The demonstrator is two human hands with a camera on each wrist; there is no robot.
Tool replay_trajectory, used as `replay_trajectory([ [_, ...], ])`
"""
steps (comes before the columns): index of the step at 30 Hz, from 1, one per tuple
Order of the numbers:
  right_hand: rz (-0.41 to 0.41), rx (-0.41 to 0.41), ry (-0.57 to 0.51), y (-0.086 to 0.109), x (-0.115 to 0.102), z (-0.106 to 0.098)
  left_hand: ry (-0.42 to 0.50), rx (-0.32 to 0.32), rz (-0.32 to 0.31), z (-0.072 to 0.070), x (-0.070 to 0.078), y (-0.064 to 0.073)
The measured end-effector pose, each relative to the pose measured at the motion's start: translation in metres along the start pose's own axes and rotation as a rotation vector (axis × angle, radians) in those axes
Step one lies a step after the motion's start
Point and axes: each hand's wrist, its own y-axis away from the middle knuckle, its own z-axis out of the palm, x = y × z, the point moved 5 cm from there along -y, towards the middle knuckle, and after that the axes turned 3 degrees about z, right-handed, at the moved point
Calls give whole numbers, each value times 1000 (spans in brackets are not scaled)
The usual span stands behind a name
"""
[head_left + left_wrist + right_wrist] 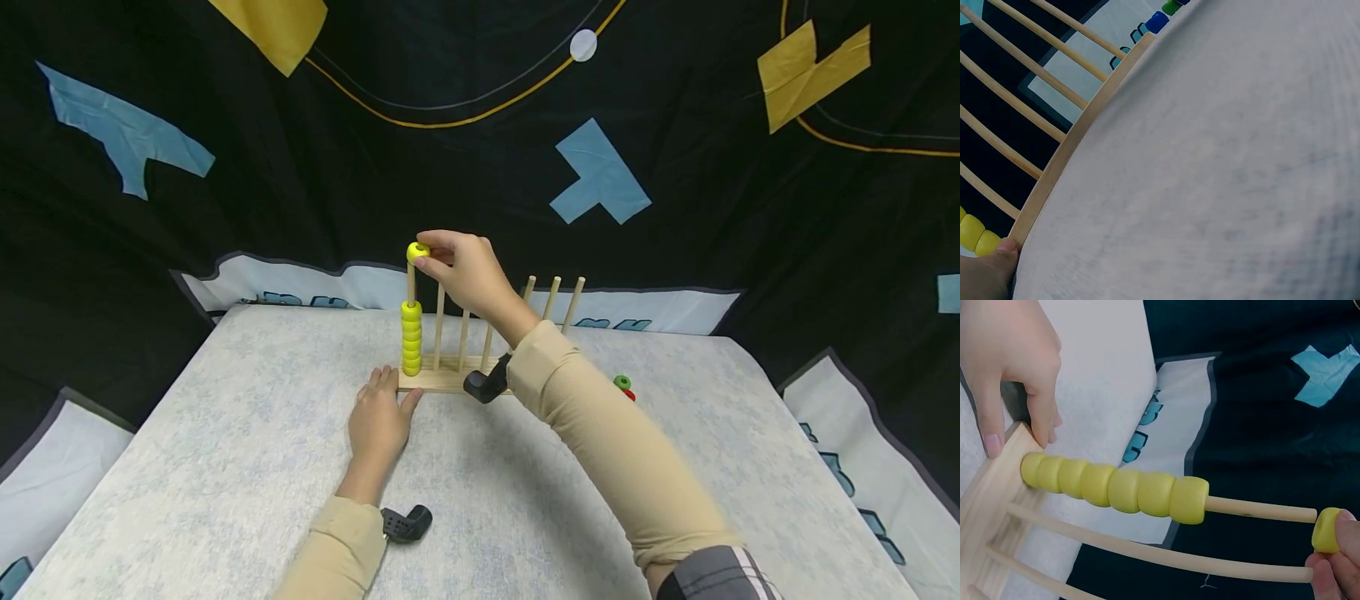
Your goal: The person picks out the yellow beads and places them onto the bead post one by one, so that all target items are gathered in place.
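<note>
My right hand (468, 271) pinches a yellow bead (1325, 531) between thumb and fingers, right at the tip of the leftmost peg (1260, 509). Whether the peg's tip has entered the bead's hole I cannot tell. Lower on that peg sits a stack of several yellow beads (411, 337), reaching down to the wooden base (442, 380) of the peg stand. My left hand (378, 421) holds the base's left end, with the thumb (1005, 245) at the front edge and the fingers at the end. The stand's other pegs (1029, 115) carry no beads where they show.
Right of the stand, a green bead (622, 382) and a red bead (629, 395) lie on the pale tablecloth (225, 467), partly behind my right sleeve. The left wrist view also catches a blue bead (1157, 22). A black curtain (375, 183) hangs behind the table.
</note>
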Motion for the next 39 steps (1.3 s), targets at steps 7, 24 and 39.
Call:
replay_trajectory([
  [7,24,-22,17,-1,0,6,-7,9,12,0,0,1],
  [24,-1,-49,65,1,-2,11,-10,-12,0,0,-1,-1],
  [39,-143,49,104,12,-11,5,-5,-12,-5,0,0,-1],
])
